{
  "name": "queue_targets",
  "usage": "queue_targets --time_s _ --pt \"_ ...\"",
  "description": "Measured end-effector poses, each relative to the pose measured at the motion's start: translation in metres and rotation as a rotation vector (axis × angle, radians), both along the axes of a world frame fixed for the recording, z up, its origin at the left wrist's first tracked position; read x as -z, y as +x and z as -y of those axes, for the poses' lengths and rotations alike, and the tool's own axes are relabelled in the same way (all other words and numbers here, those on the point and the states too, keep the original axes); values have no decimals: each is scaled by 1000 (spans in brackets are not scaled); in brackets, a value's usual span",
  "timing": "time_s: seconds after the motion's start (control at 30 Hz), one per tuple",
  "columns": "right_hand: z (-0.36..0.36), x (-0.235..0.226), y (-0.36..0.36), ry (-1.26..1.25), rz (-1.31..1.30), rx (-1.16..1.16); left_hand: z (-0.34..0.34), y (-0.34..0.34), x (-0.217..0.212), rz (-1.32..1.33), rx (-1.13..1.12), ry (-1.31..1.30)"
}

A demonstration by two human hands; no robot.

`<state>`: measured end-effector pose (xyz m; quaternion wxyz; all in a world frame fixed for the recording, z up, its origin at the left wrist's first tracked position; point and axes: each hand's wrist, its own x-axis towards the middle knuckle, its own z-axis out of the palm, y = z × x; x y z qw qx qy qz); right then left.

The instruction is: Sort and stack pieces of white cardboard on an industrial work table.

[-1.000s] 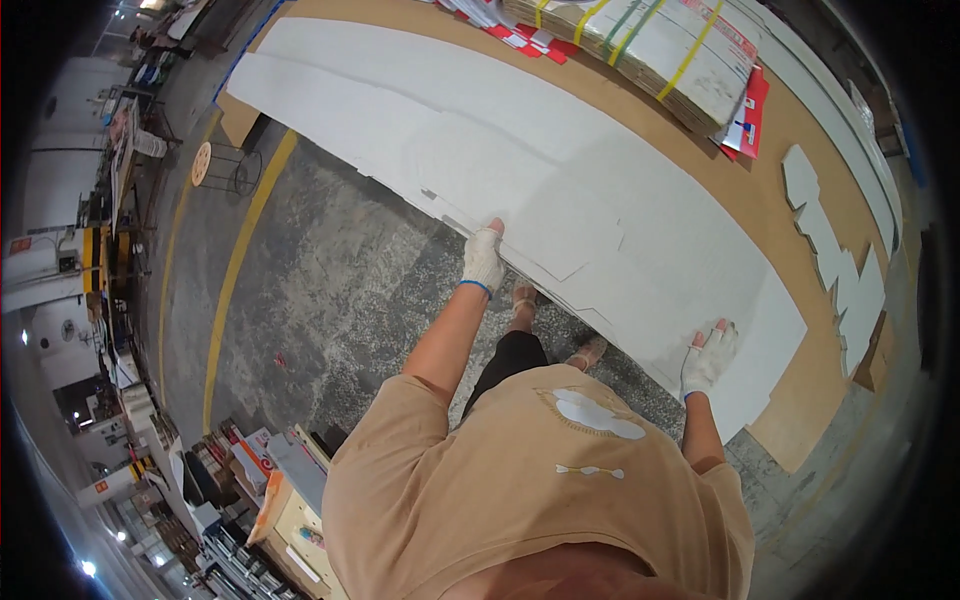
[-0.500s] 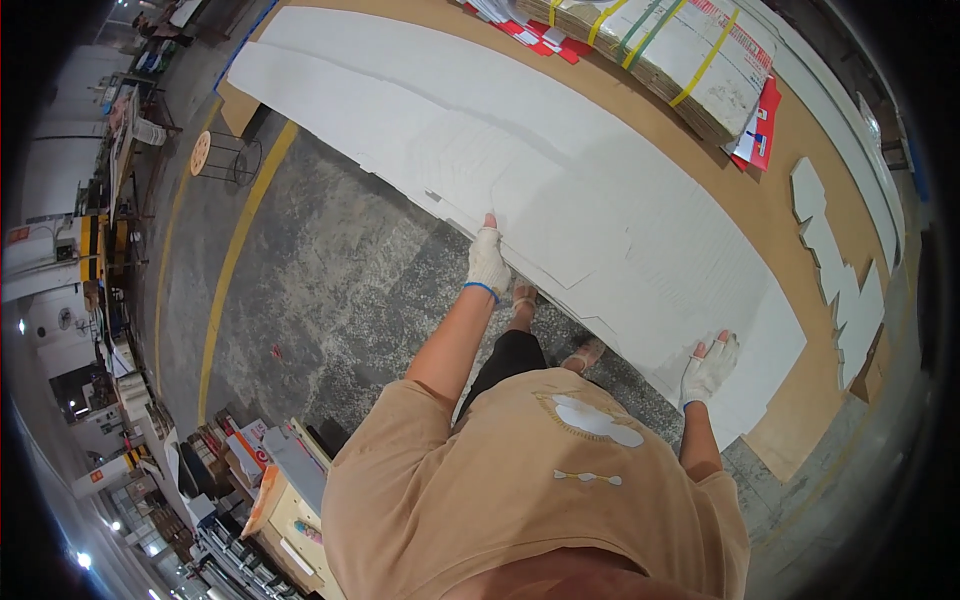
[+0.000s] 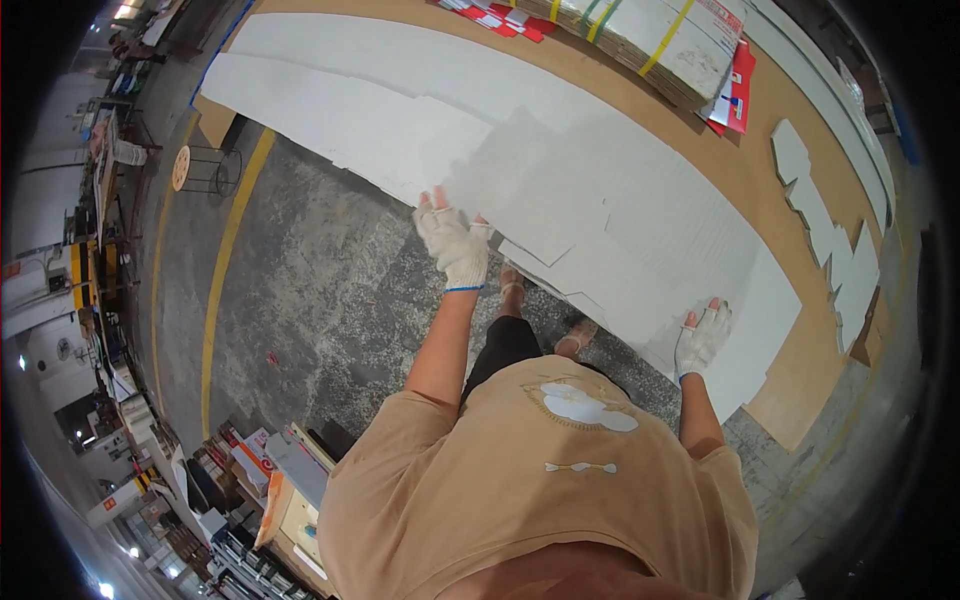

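Observation:
Large white cardboard sheets [image 3: 620,190] with notched, cut edges lie overlapping across a brown board. My left hand [image 3: 452,245], in a white knit glove with bare fingertips, is at their near edge. Its fingers are stretched out and spread, with nothing held in them; whether the tips touch the sheet, I cannot tell. My right hand [image 3: 704,340], gloved the same way, rests flat on the sheet's right part, fingers extended. Between the hands, cut flaps show along the near edge.
A strapped stack of cardboard [image 3: 650,45] sits at the far side, with red and white printed pieces [image 3: 735,95] beside it. A jagged white offcut [image 3: 815,210] lies on the brown board [image 3: 800,400] at right. A round-topped stool [image 3: 182,168] stands on the floor at left.
My left hand has moved left along the near edge, and its fingers have spread out. My right hand stays flat on the sheet. The whole view has shifted slightly.

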<state>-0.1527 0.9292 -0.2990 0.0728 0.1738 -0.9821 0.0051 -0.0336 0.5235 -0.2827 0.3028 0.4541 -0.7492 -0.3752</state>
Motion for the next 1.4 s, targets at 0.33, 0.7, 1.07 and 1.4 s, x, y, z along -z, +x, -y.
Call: queue_targets --time_s 0.33,0.7,1.07,1.4 --pt "-4 -3 2 3 28 56 -20 -7 -1 -532 209 1342" --pt "-10 -14 2 109 186 201 -16 -16 10 36 454 80" --pt "-13 -12 4 63 157 151 -14 -16 19 -10 316 126" --pt "-16 -13 2 57 167 144 -14 -15 26 18 328 161"
